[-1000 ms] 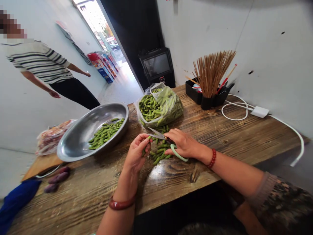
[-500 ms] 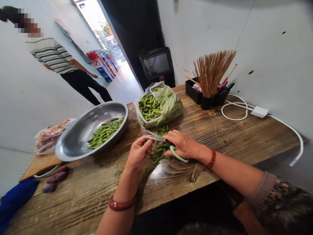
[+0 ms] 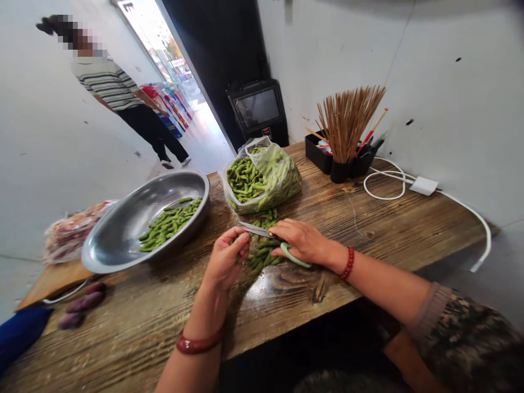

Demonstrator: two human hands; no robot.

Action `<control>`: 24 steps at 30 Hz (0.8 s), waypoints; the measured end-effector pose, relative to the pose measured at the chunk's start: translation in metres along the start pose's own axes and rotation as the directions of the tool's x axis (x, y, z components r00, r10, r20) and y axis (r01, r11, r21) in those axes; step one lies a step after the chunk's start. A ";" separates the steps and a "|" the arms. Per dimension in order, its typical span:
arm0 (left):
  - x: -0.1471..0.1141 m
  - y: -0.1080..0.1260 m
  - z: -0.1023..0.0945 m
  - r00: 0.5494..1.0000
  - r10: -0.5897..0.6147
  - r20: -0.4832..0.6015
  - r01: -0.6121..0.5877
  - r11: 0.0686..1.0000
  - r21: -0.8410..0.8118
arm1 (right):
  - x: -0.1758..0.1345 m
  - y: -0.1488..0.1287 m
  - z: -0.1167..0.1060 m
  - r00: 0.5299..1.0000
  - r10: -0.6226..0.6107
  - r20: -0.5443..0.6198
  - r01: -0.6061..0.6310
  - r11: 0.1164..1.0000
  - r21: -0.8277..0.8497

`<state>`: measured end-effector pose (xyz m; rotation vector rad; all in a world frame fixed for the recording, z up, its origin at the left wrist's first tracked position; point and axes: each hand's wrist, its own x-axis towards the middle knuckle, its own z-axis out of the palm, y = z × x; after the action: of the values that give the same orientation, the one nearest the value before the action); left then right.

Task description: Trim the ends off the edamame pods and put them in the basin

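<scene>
My right hand (image 3: 301, 240) grips a pair of scissors (image 3: 256, 229) with pale green handles, the blades pointing left and nearly together. At their tips my left hand (image 3: 227, 256) is closed in a pinch on an edamame pod, mostly hidden by the fingers. Loose edamame pods (image 3: 262, 256) lie on the wooden table beneath and between both hands. Behind them a clear plastic bag (image 3: 282, 183) full of pods stands with its mouth folded back. To the left, a large steel basin (image 3: 112, 232) holds a heap of green pods (image 3: 170, 224) on its right side.
A black holder (image 3: 317, 155) with many thin wooden sticks (image 3: 347, 120) and pens stands back right, near a white cable (image 3: 385, 197). Purple-red tubers (image 3: 84, 305), a bagged pinkish bundle (image 3: 71, 234) and blue cloth (image 3: 22, 338) lie left. A person in a striped top (image 3: 108, 87) stands beyond.
The scissor blades have come closer together at my left fingers. The view has shifted slightly, and the person in the background has stepped to the right.
</scene>
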<state>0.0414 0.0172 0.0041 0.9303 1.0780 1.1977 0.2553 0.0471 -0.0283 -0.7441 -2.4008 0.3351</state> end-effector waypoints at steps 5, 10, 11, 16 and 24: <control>0.003 0.003 -0.004 0.998 0.000 -0.057 -0.003 0.998 -0.064 | 0.000 0.006 0.000 0.995 0.085 -0.056 -0.089 0.994 -0.070; 0.004 0.004 -0.003 0.999 -0.031 -0.011 0.031 0.999 -0.024 | 0.001 0.009 -0.001 0.991 0.106 -0.084 -0.112 0.991 -0.071; 0.004 0.002 -0.002 1.000 -0.025 -0.017 0.025 0.999 0.043 | 0.001 0.009 -0.001 0.991 0.103 -0.080 -0.108 0.992 -0.067; 0.010 -0.014 -0.002 0.973 0.226 0.052 -0.206 0.743 0.637 | 0.001 0.009 -0.002 0.992 0.108 -0.071 -0.112 0.992 -0.064; 0.011 -0.027 0.002 0.912 0.220 0.346 -0.383 0.161 0.909 | 0.002 0.007 -0.003 0.990 0.126 -0.067 -0.132 0.988 -0.080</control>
<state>0.0502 0.0242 -0.0233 2.3156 1.5981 0.5724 0.2581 0.0540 -0.0278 -0.9374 -2.3264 0.2604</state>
